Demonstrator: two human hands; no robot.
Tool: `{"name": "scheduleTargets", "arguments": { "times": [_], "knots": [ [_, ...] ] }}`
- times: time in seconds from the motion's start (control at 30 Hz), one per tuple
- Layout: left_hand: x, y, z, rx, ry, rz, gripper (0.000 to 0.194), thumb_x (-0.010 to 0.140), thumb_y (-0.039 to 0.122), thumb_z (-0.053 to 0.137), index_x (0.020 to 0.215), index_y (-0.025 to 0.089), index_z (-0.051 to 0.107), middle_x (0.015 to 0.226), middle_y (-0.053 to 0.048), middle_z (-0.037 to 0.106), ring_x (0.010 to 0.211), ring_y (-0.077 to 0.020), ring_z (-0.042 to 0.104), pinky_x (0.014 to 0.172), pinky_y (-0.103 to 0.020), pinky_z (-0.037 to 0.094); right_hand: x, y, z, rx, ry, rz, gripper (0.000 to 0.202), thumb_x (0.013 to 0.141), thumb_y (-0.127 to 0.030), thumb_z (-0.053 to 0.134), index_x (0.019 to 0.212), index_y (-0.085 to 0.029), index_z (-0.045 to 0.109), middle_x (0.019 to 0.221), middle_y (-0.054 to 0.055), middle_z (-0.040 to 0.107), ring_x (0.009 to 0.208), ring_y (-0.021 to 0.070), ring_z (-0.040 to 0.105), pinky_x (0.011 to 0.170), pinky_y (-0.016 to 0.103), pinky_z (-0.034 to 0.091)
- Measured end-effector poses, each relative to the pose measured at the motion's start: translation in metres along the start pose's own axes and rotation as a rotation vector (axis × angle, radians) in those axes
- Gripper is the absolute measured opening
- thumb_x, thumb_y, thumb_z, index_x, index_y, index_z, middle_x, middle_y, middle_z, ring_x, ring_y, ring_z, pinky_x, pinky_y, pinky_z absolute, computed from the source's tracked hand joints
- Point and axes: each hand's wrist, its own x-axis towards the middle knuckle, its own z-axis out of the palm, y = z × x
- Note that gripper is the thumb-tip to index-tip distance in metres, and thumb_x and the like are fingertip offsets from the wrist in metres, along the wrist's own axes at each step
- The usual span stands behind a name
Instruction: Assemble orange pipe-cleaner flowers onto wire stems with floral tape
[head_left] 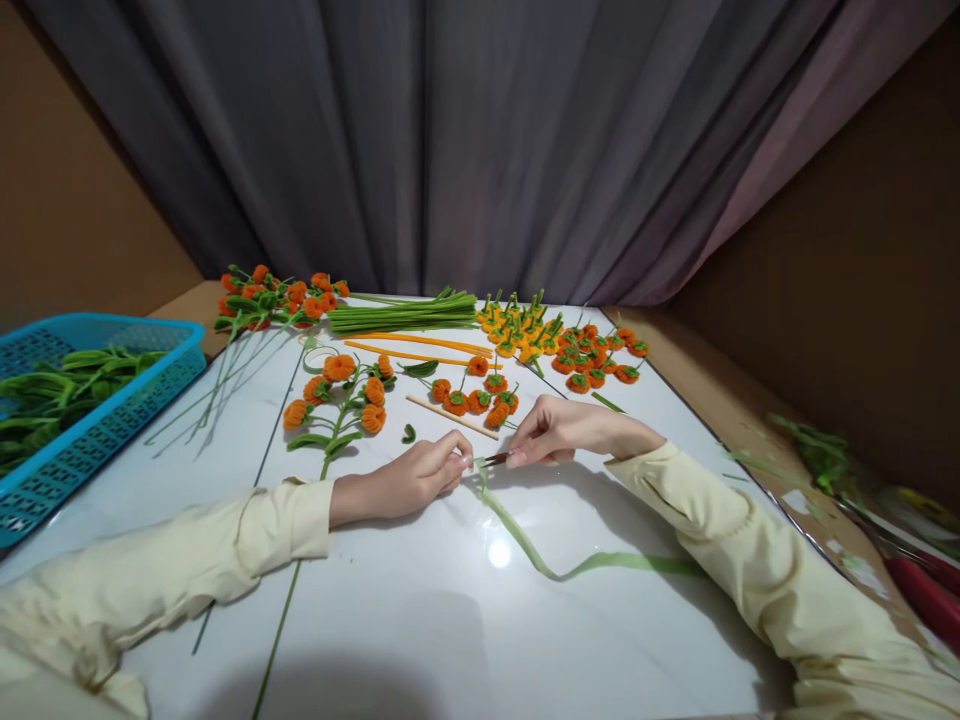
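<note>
My left hand (420, 474) is closed in a pinch at the end of a pale green strip of tape (525, 541). From those fingertips the tape curves down and away to the right, passing under my right sleeve. In my right hand (559, 432) is a slim dark pair of tweezers (495, 459), its tips pointing left at the tape's end, close to the left fingers. Left of my hands lies a stem of orange pipe-cleaner flowers (341, 405) with green leaves. A small curled green piece (408, 434) rests just above my left hand.
A blue basket (105, 440) of green leaves stands at left. Across the back lie orange flower stems (277, 295), green pipe cleaners (405, 315), yellow pieces (517, 325) and orange flower heads (592, 355). A pale stick (452, 416) lies mid-table. Red-handled scissors (926, 595) sit at right.
</note>
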Motion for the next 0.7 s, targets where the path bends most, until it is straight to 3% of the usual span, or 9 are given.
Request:
{"name": "scheduleTargets", "arguments": {
  "times": [0.7],
  "knots": [
    [-0.0019, 0.0023, -0.0025, 0.117, -0.037, -0.009, 0.017, 0.094, 0.035, 0.03, 0.088, 0.02, 0.037, 0.062, 0.006, 0.042, 0.054, -0.011, 0.035, 0.055, -0.022, 0.03, 0.0044, 0.0012, 0.0052, 0.093, -0.049, 0.059, 0.033, 0.068, -0.037, 0.073, 0.083, -0.008, 0.072, 0.048, -0.005, 0.041, 0.045, 0.005, 0.029, 0.039, 0.02, 0.016]
  ]
}}
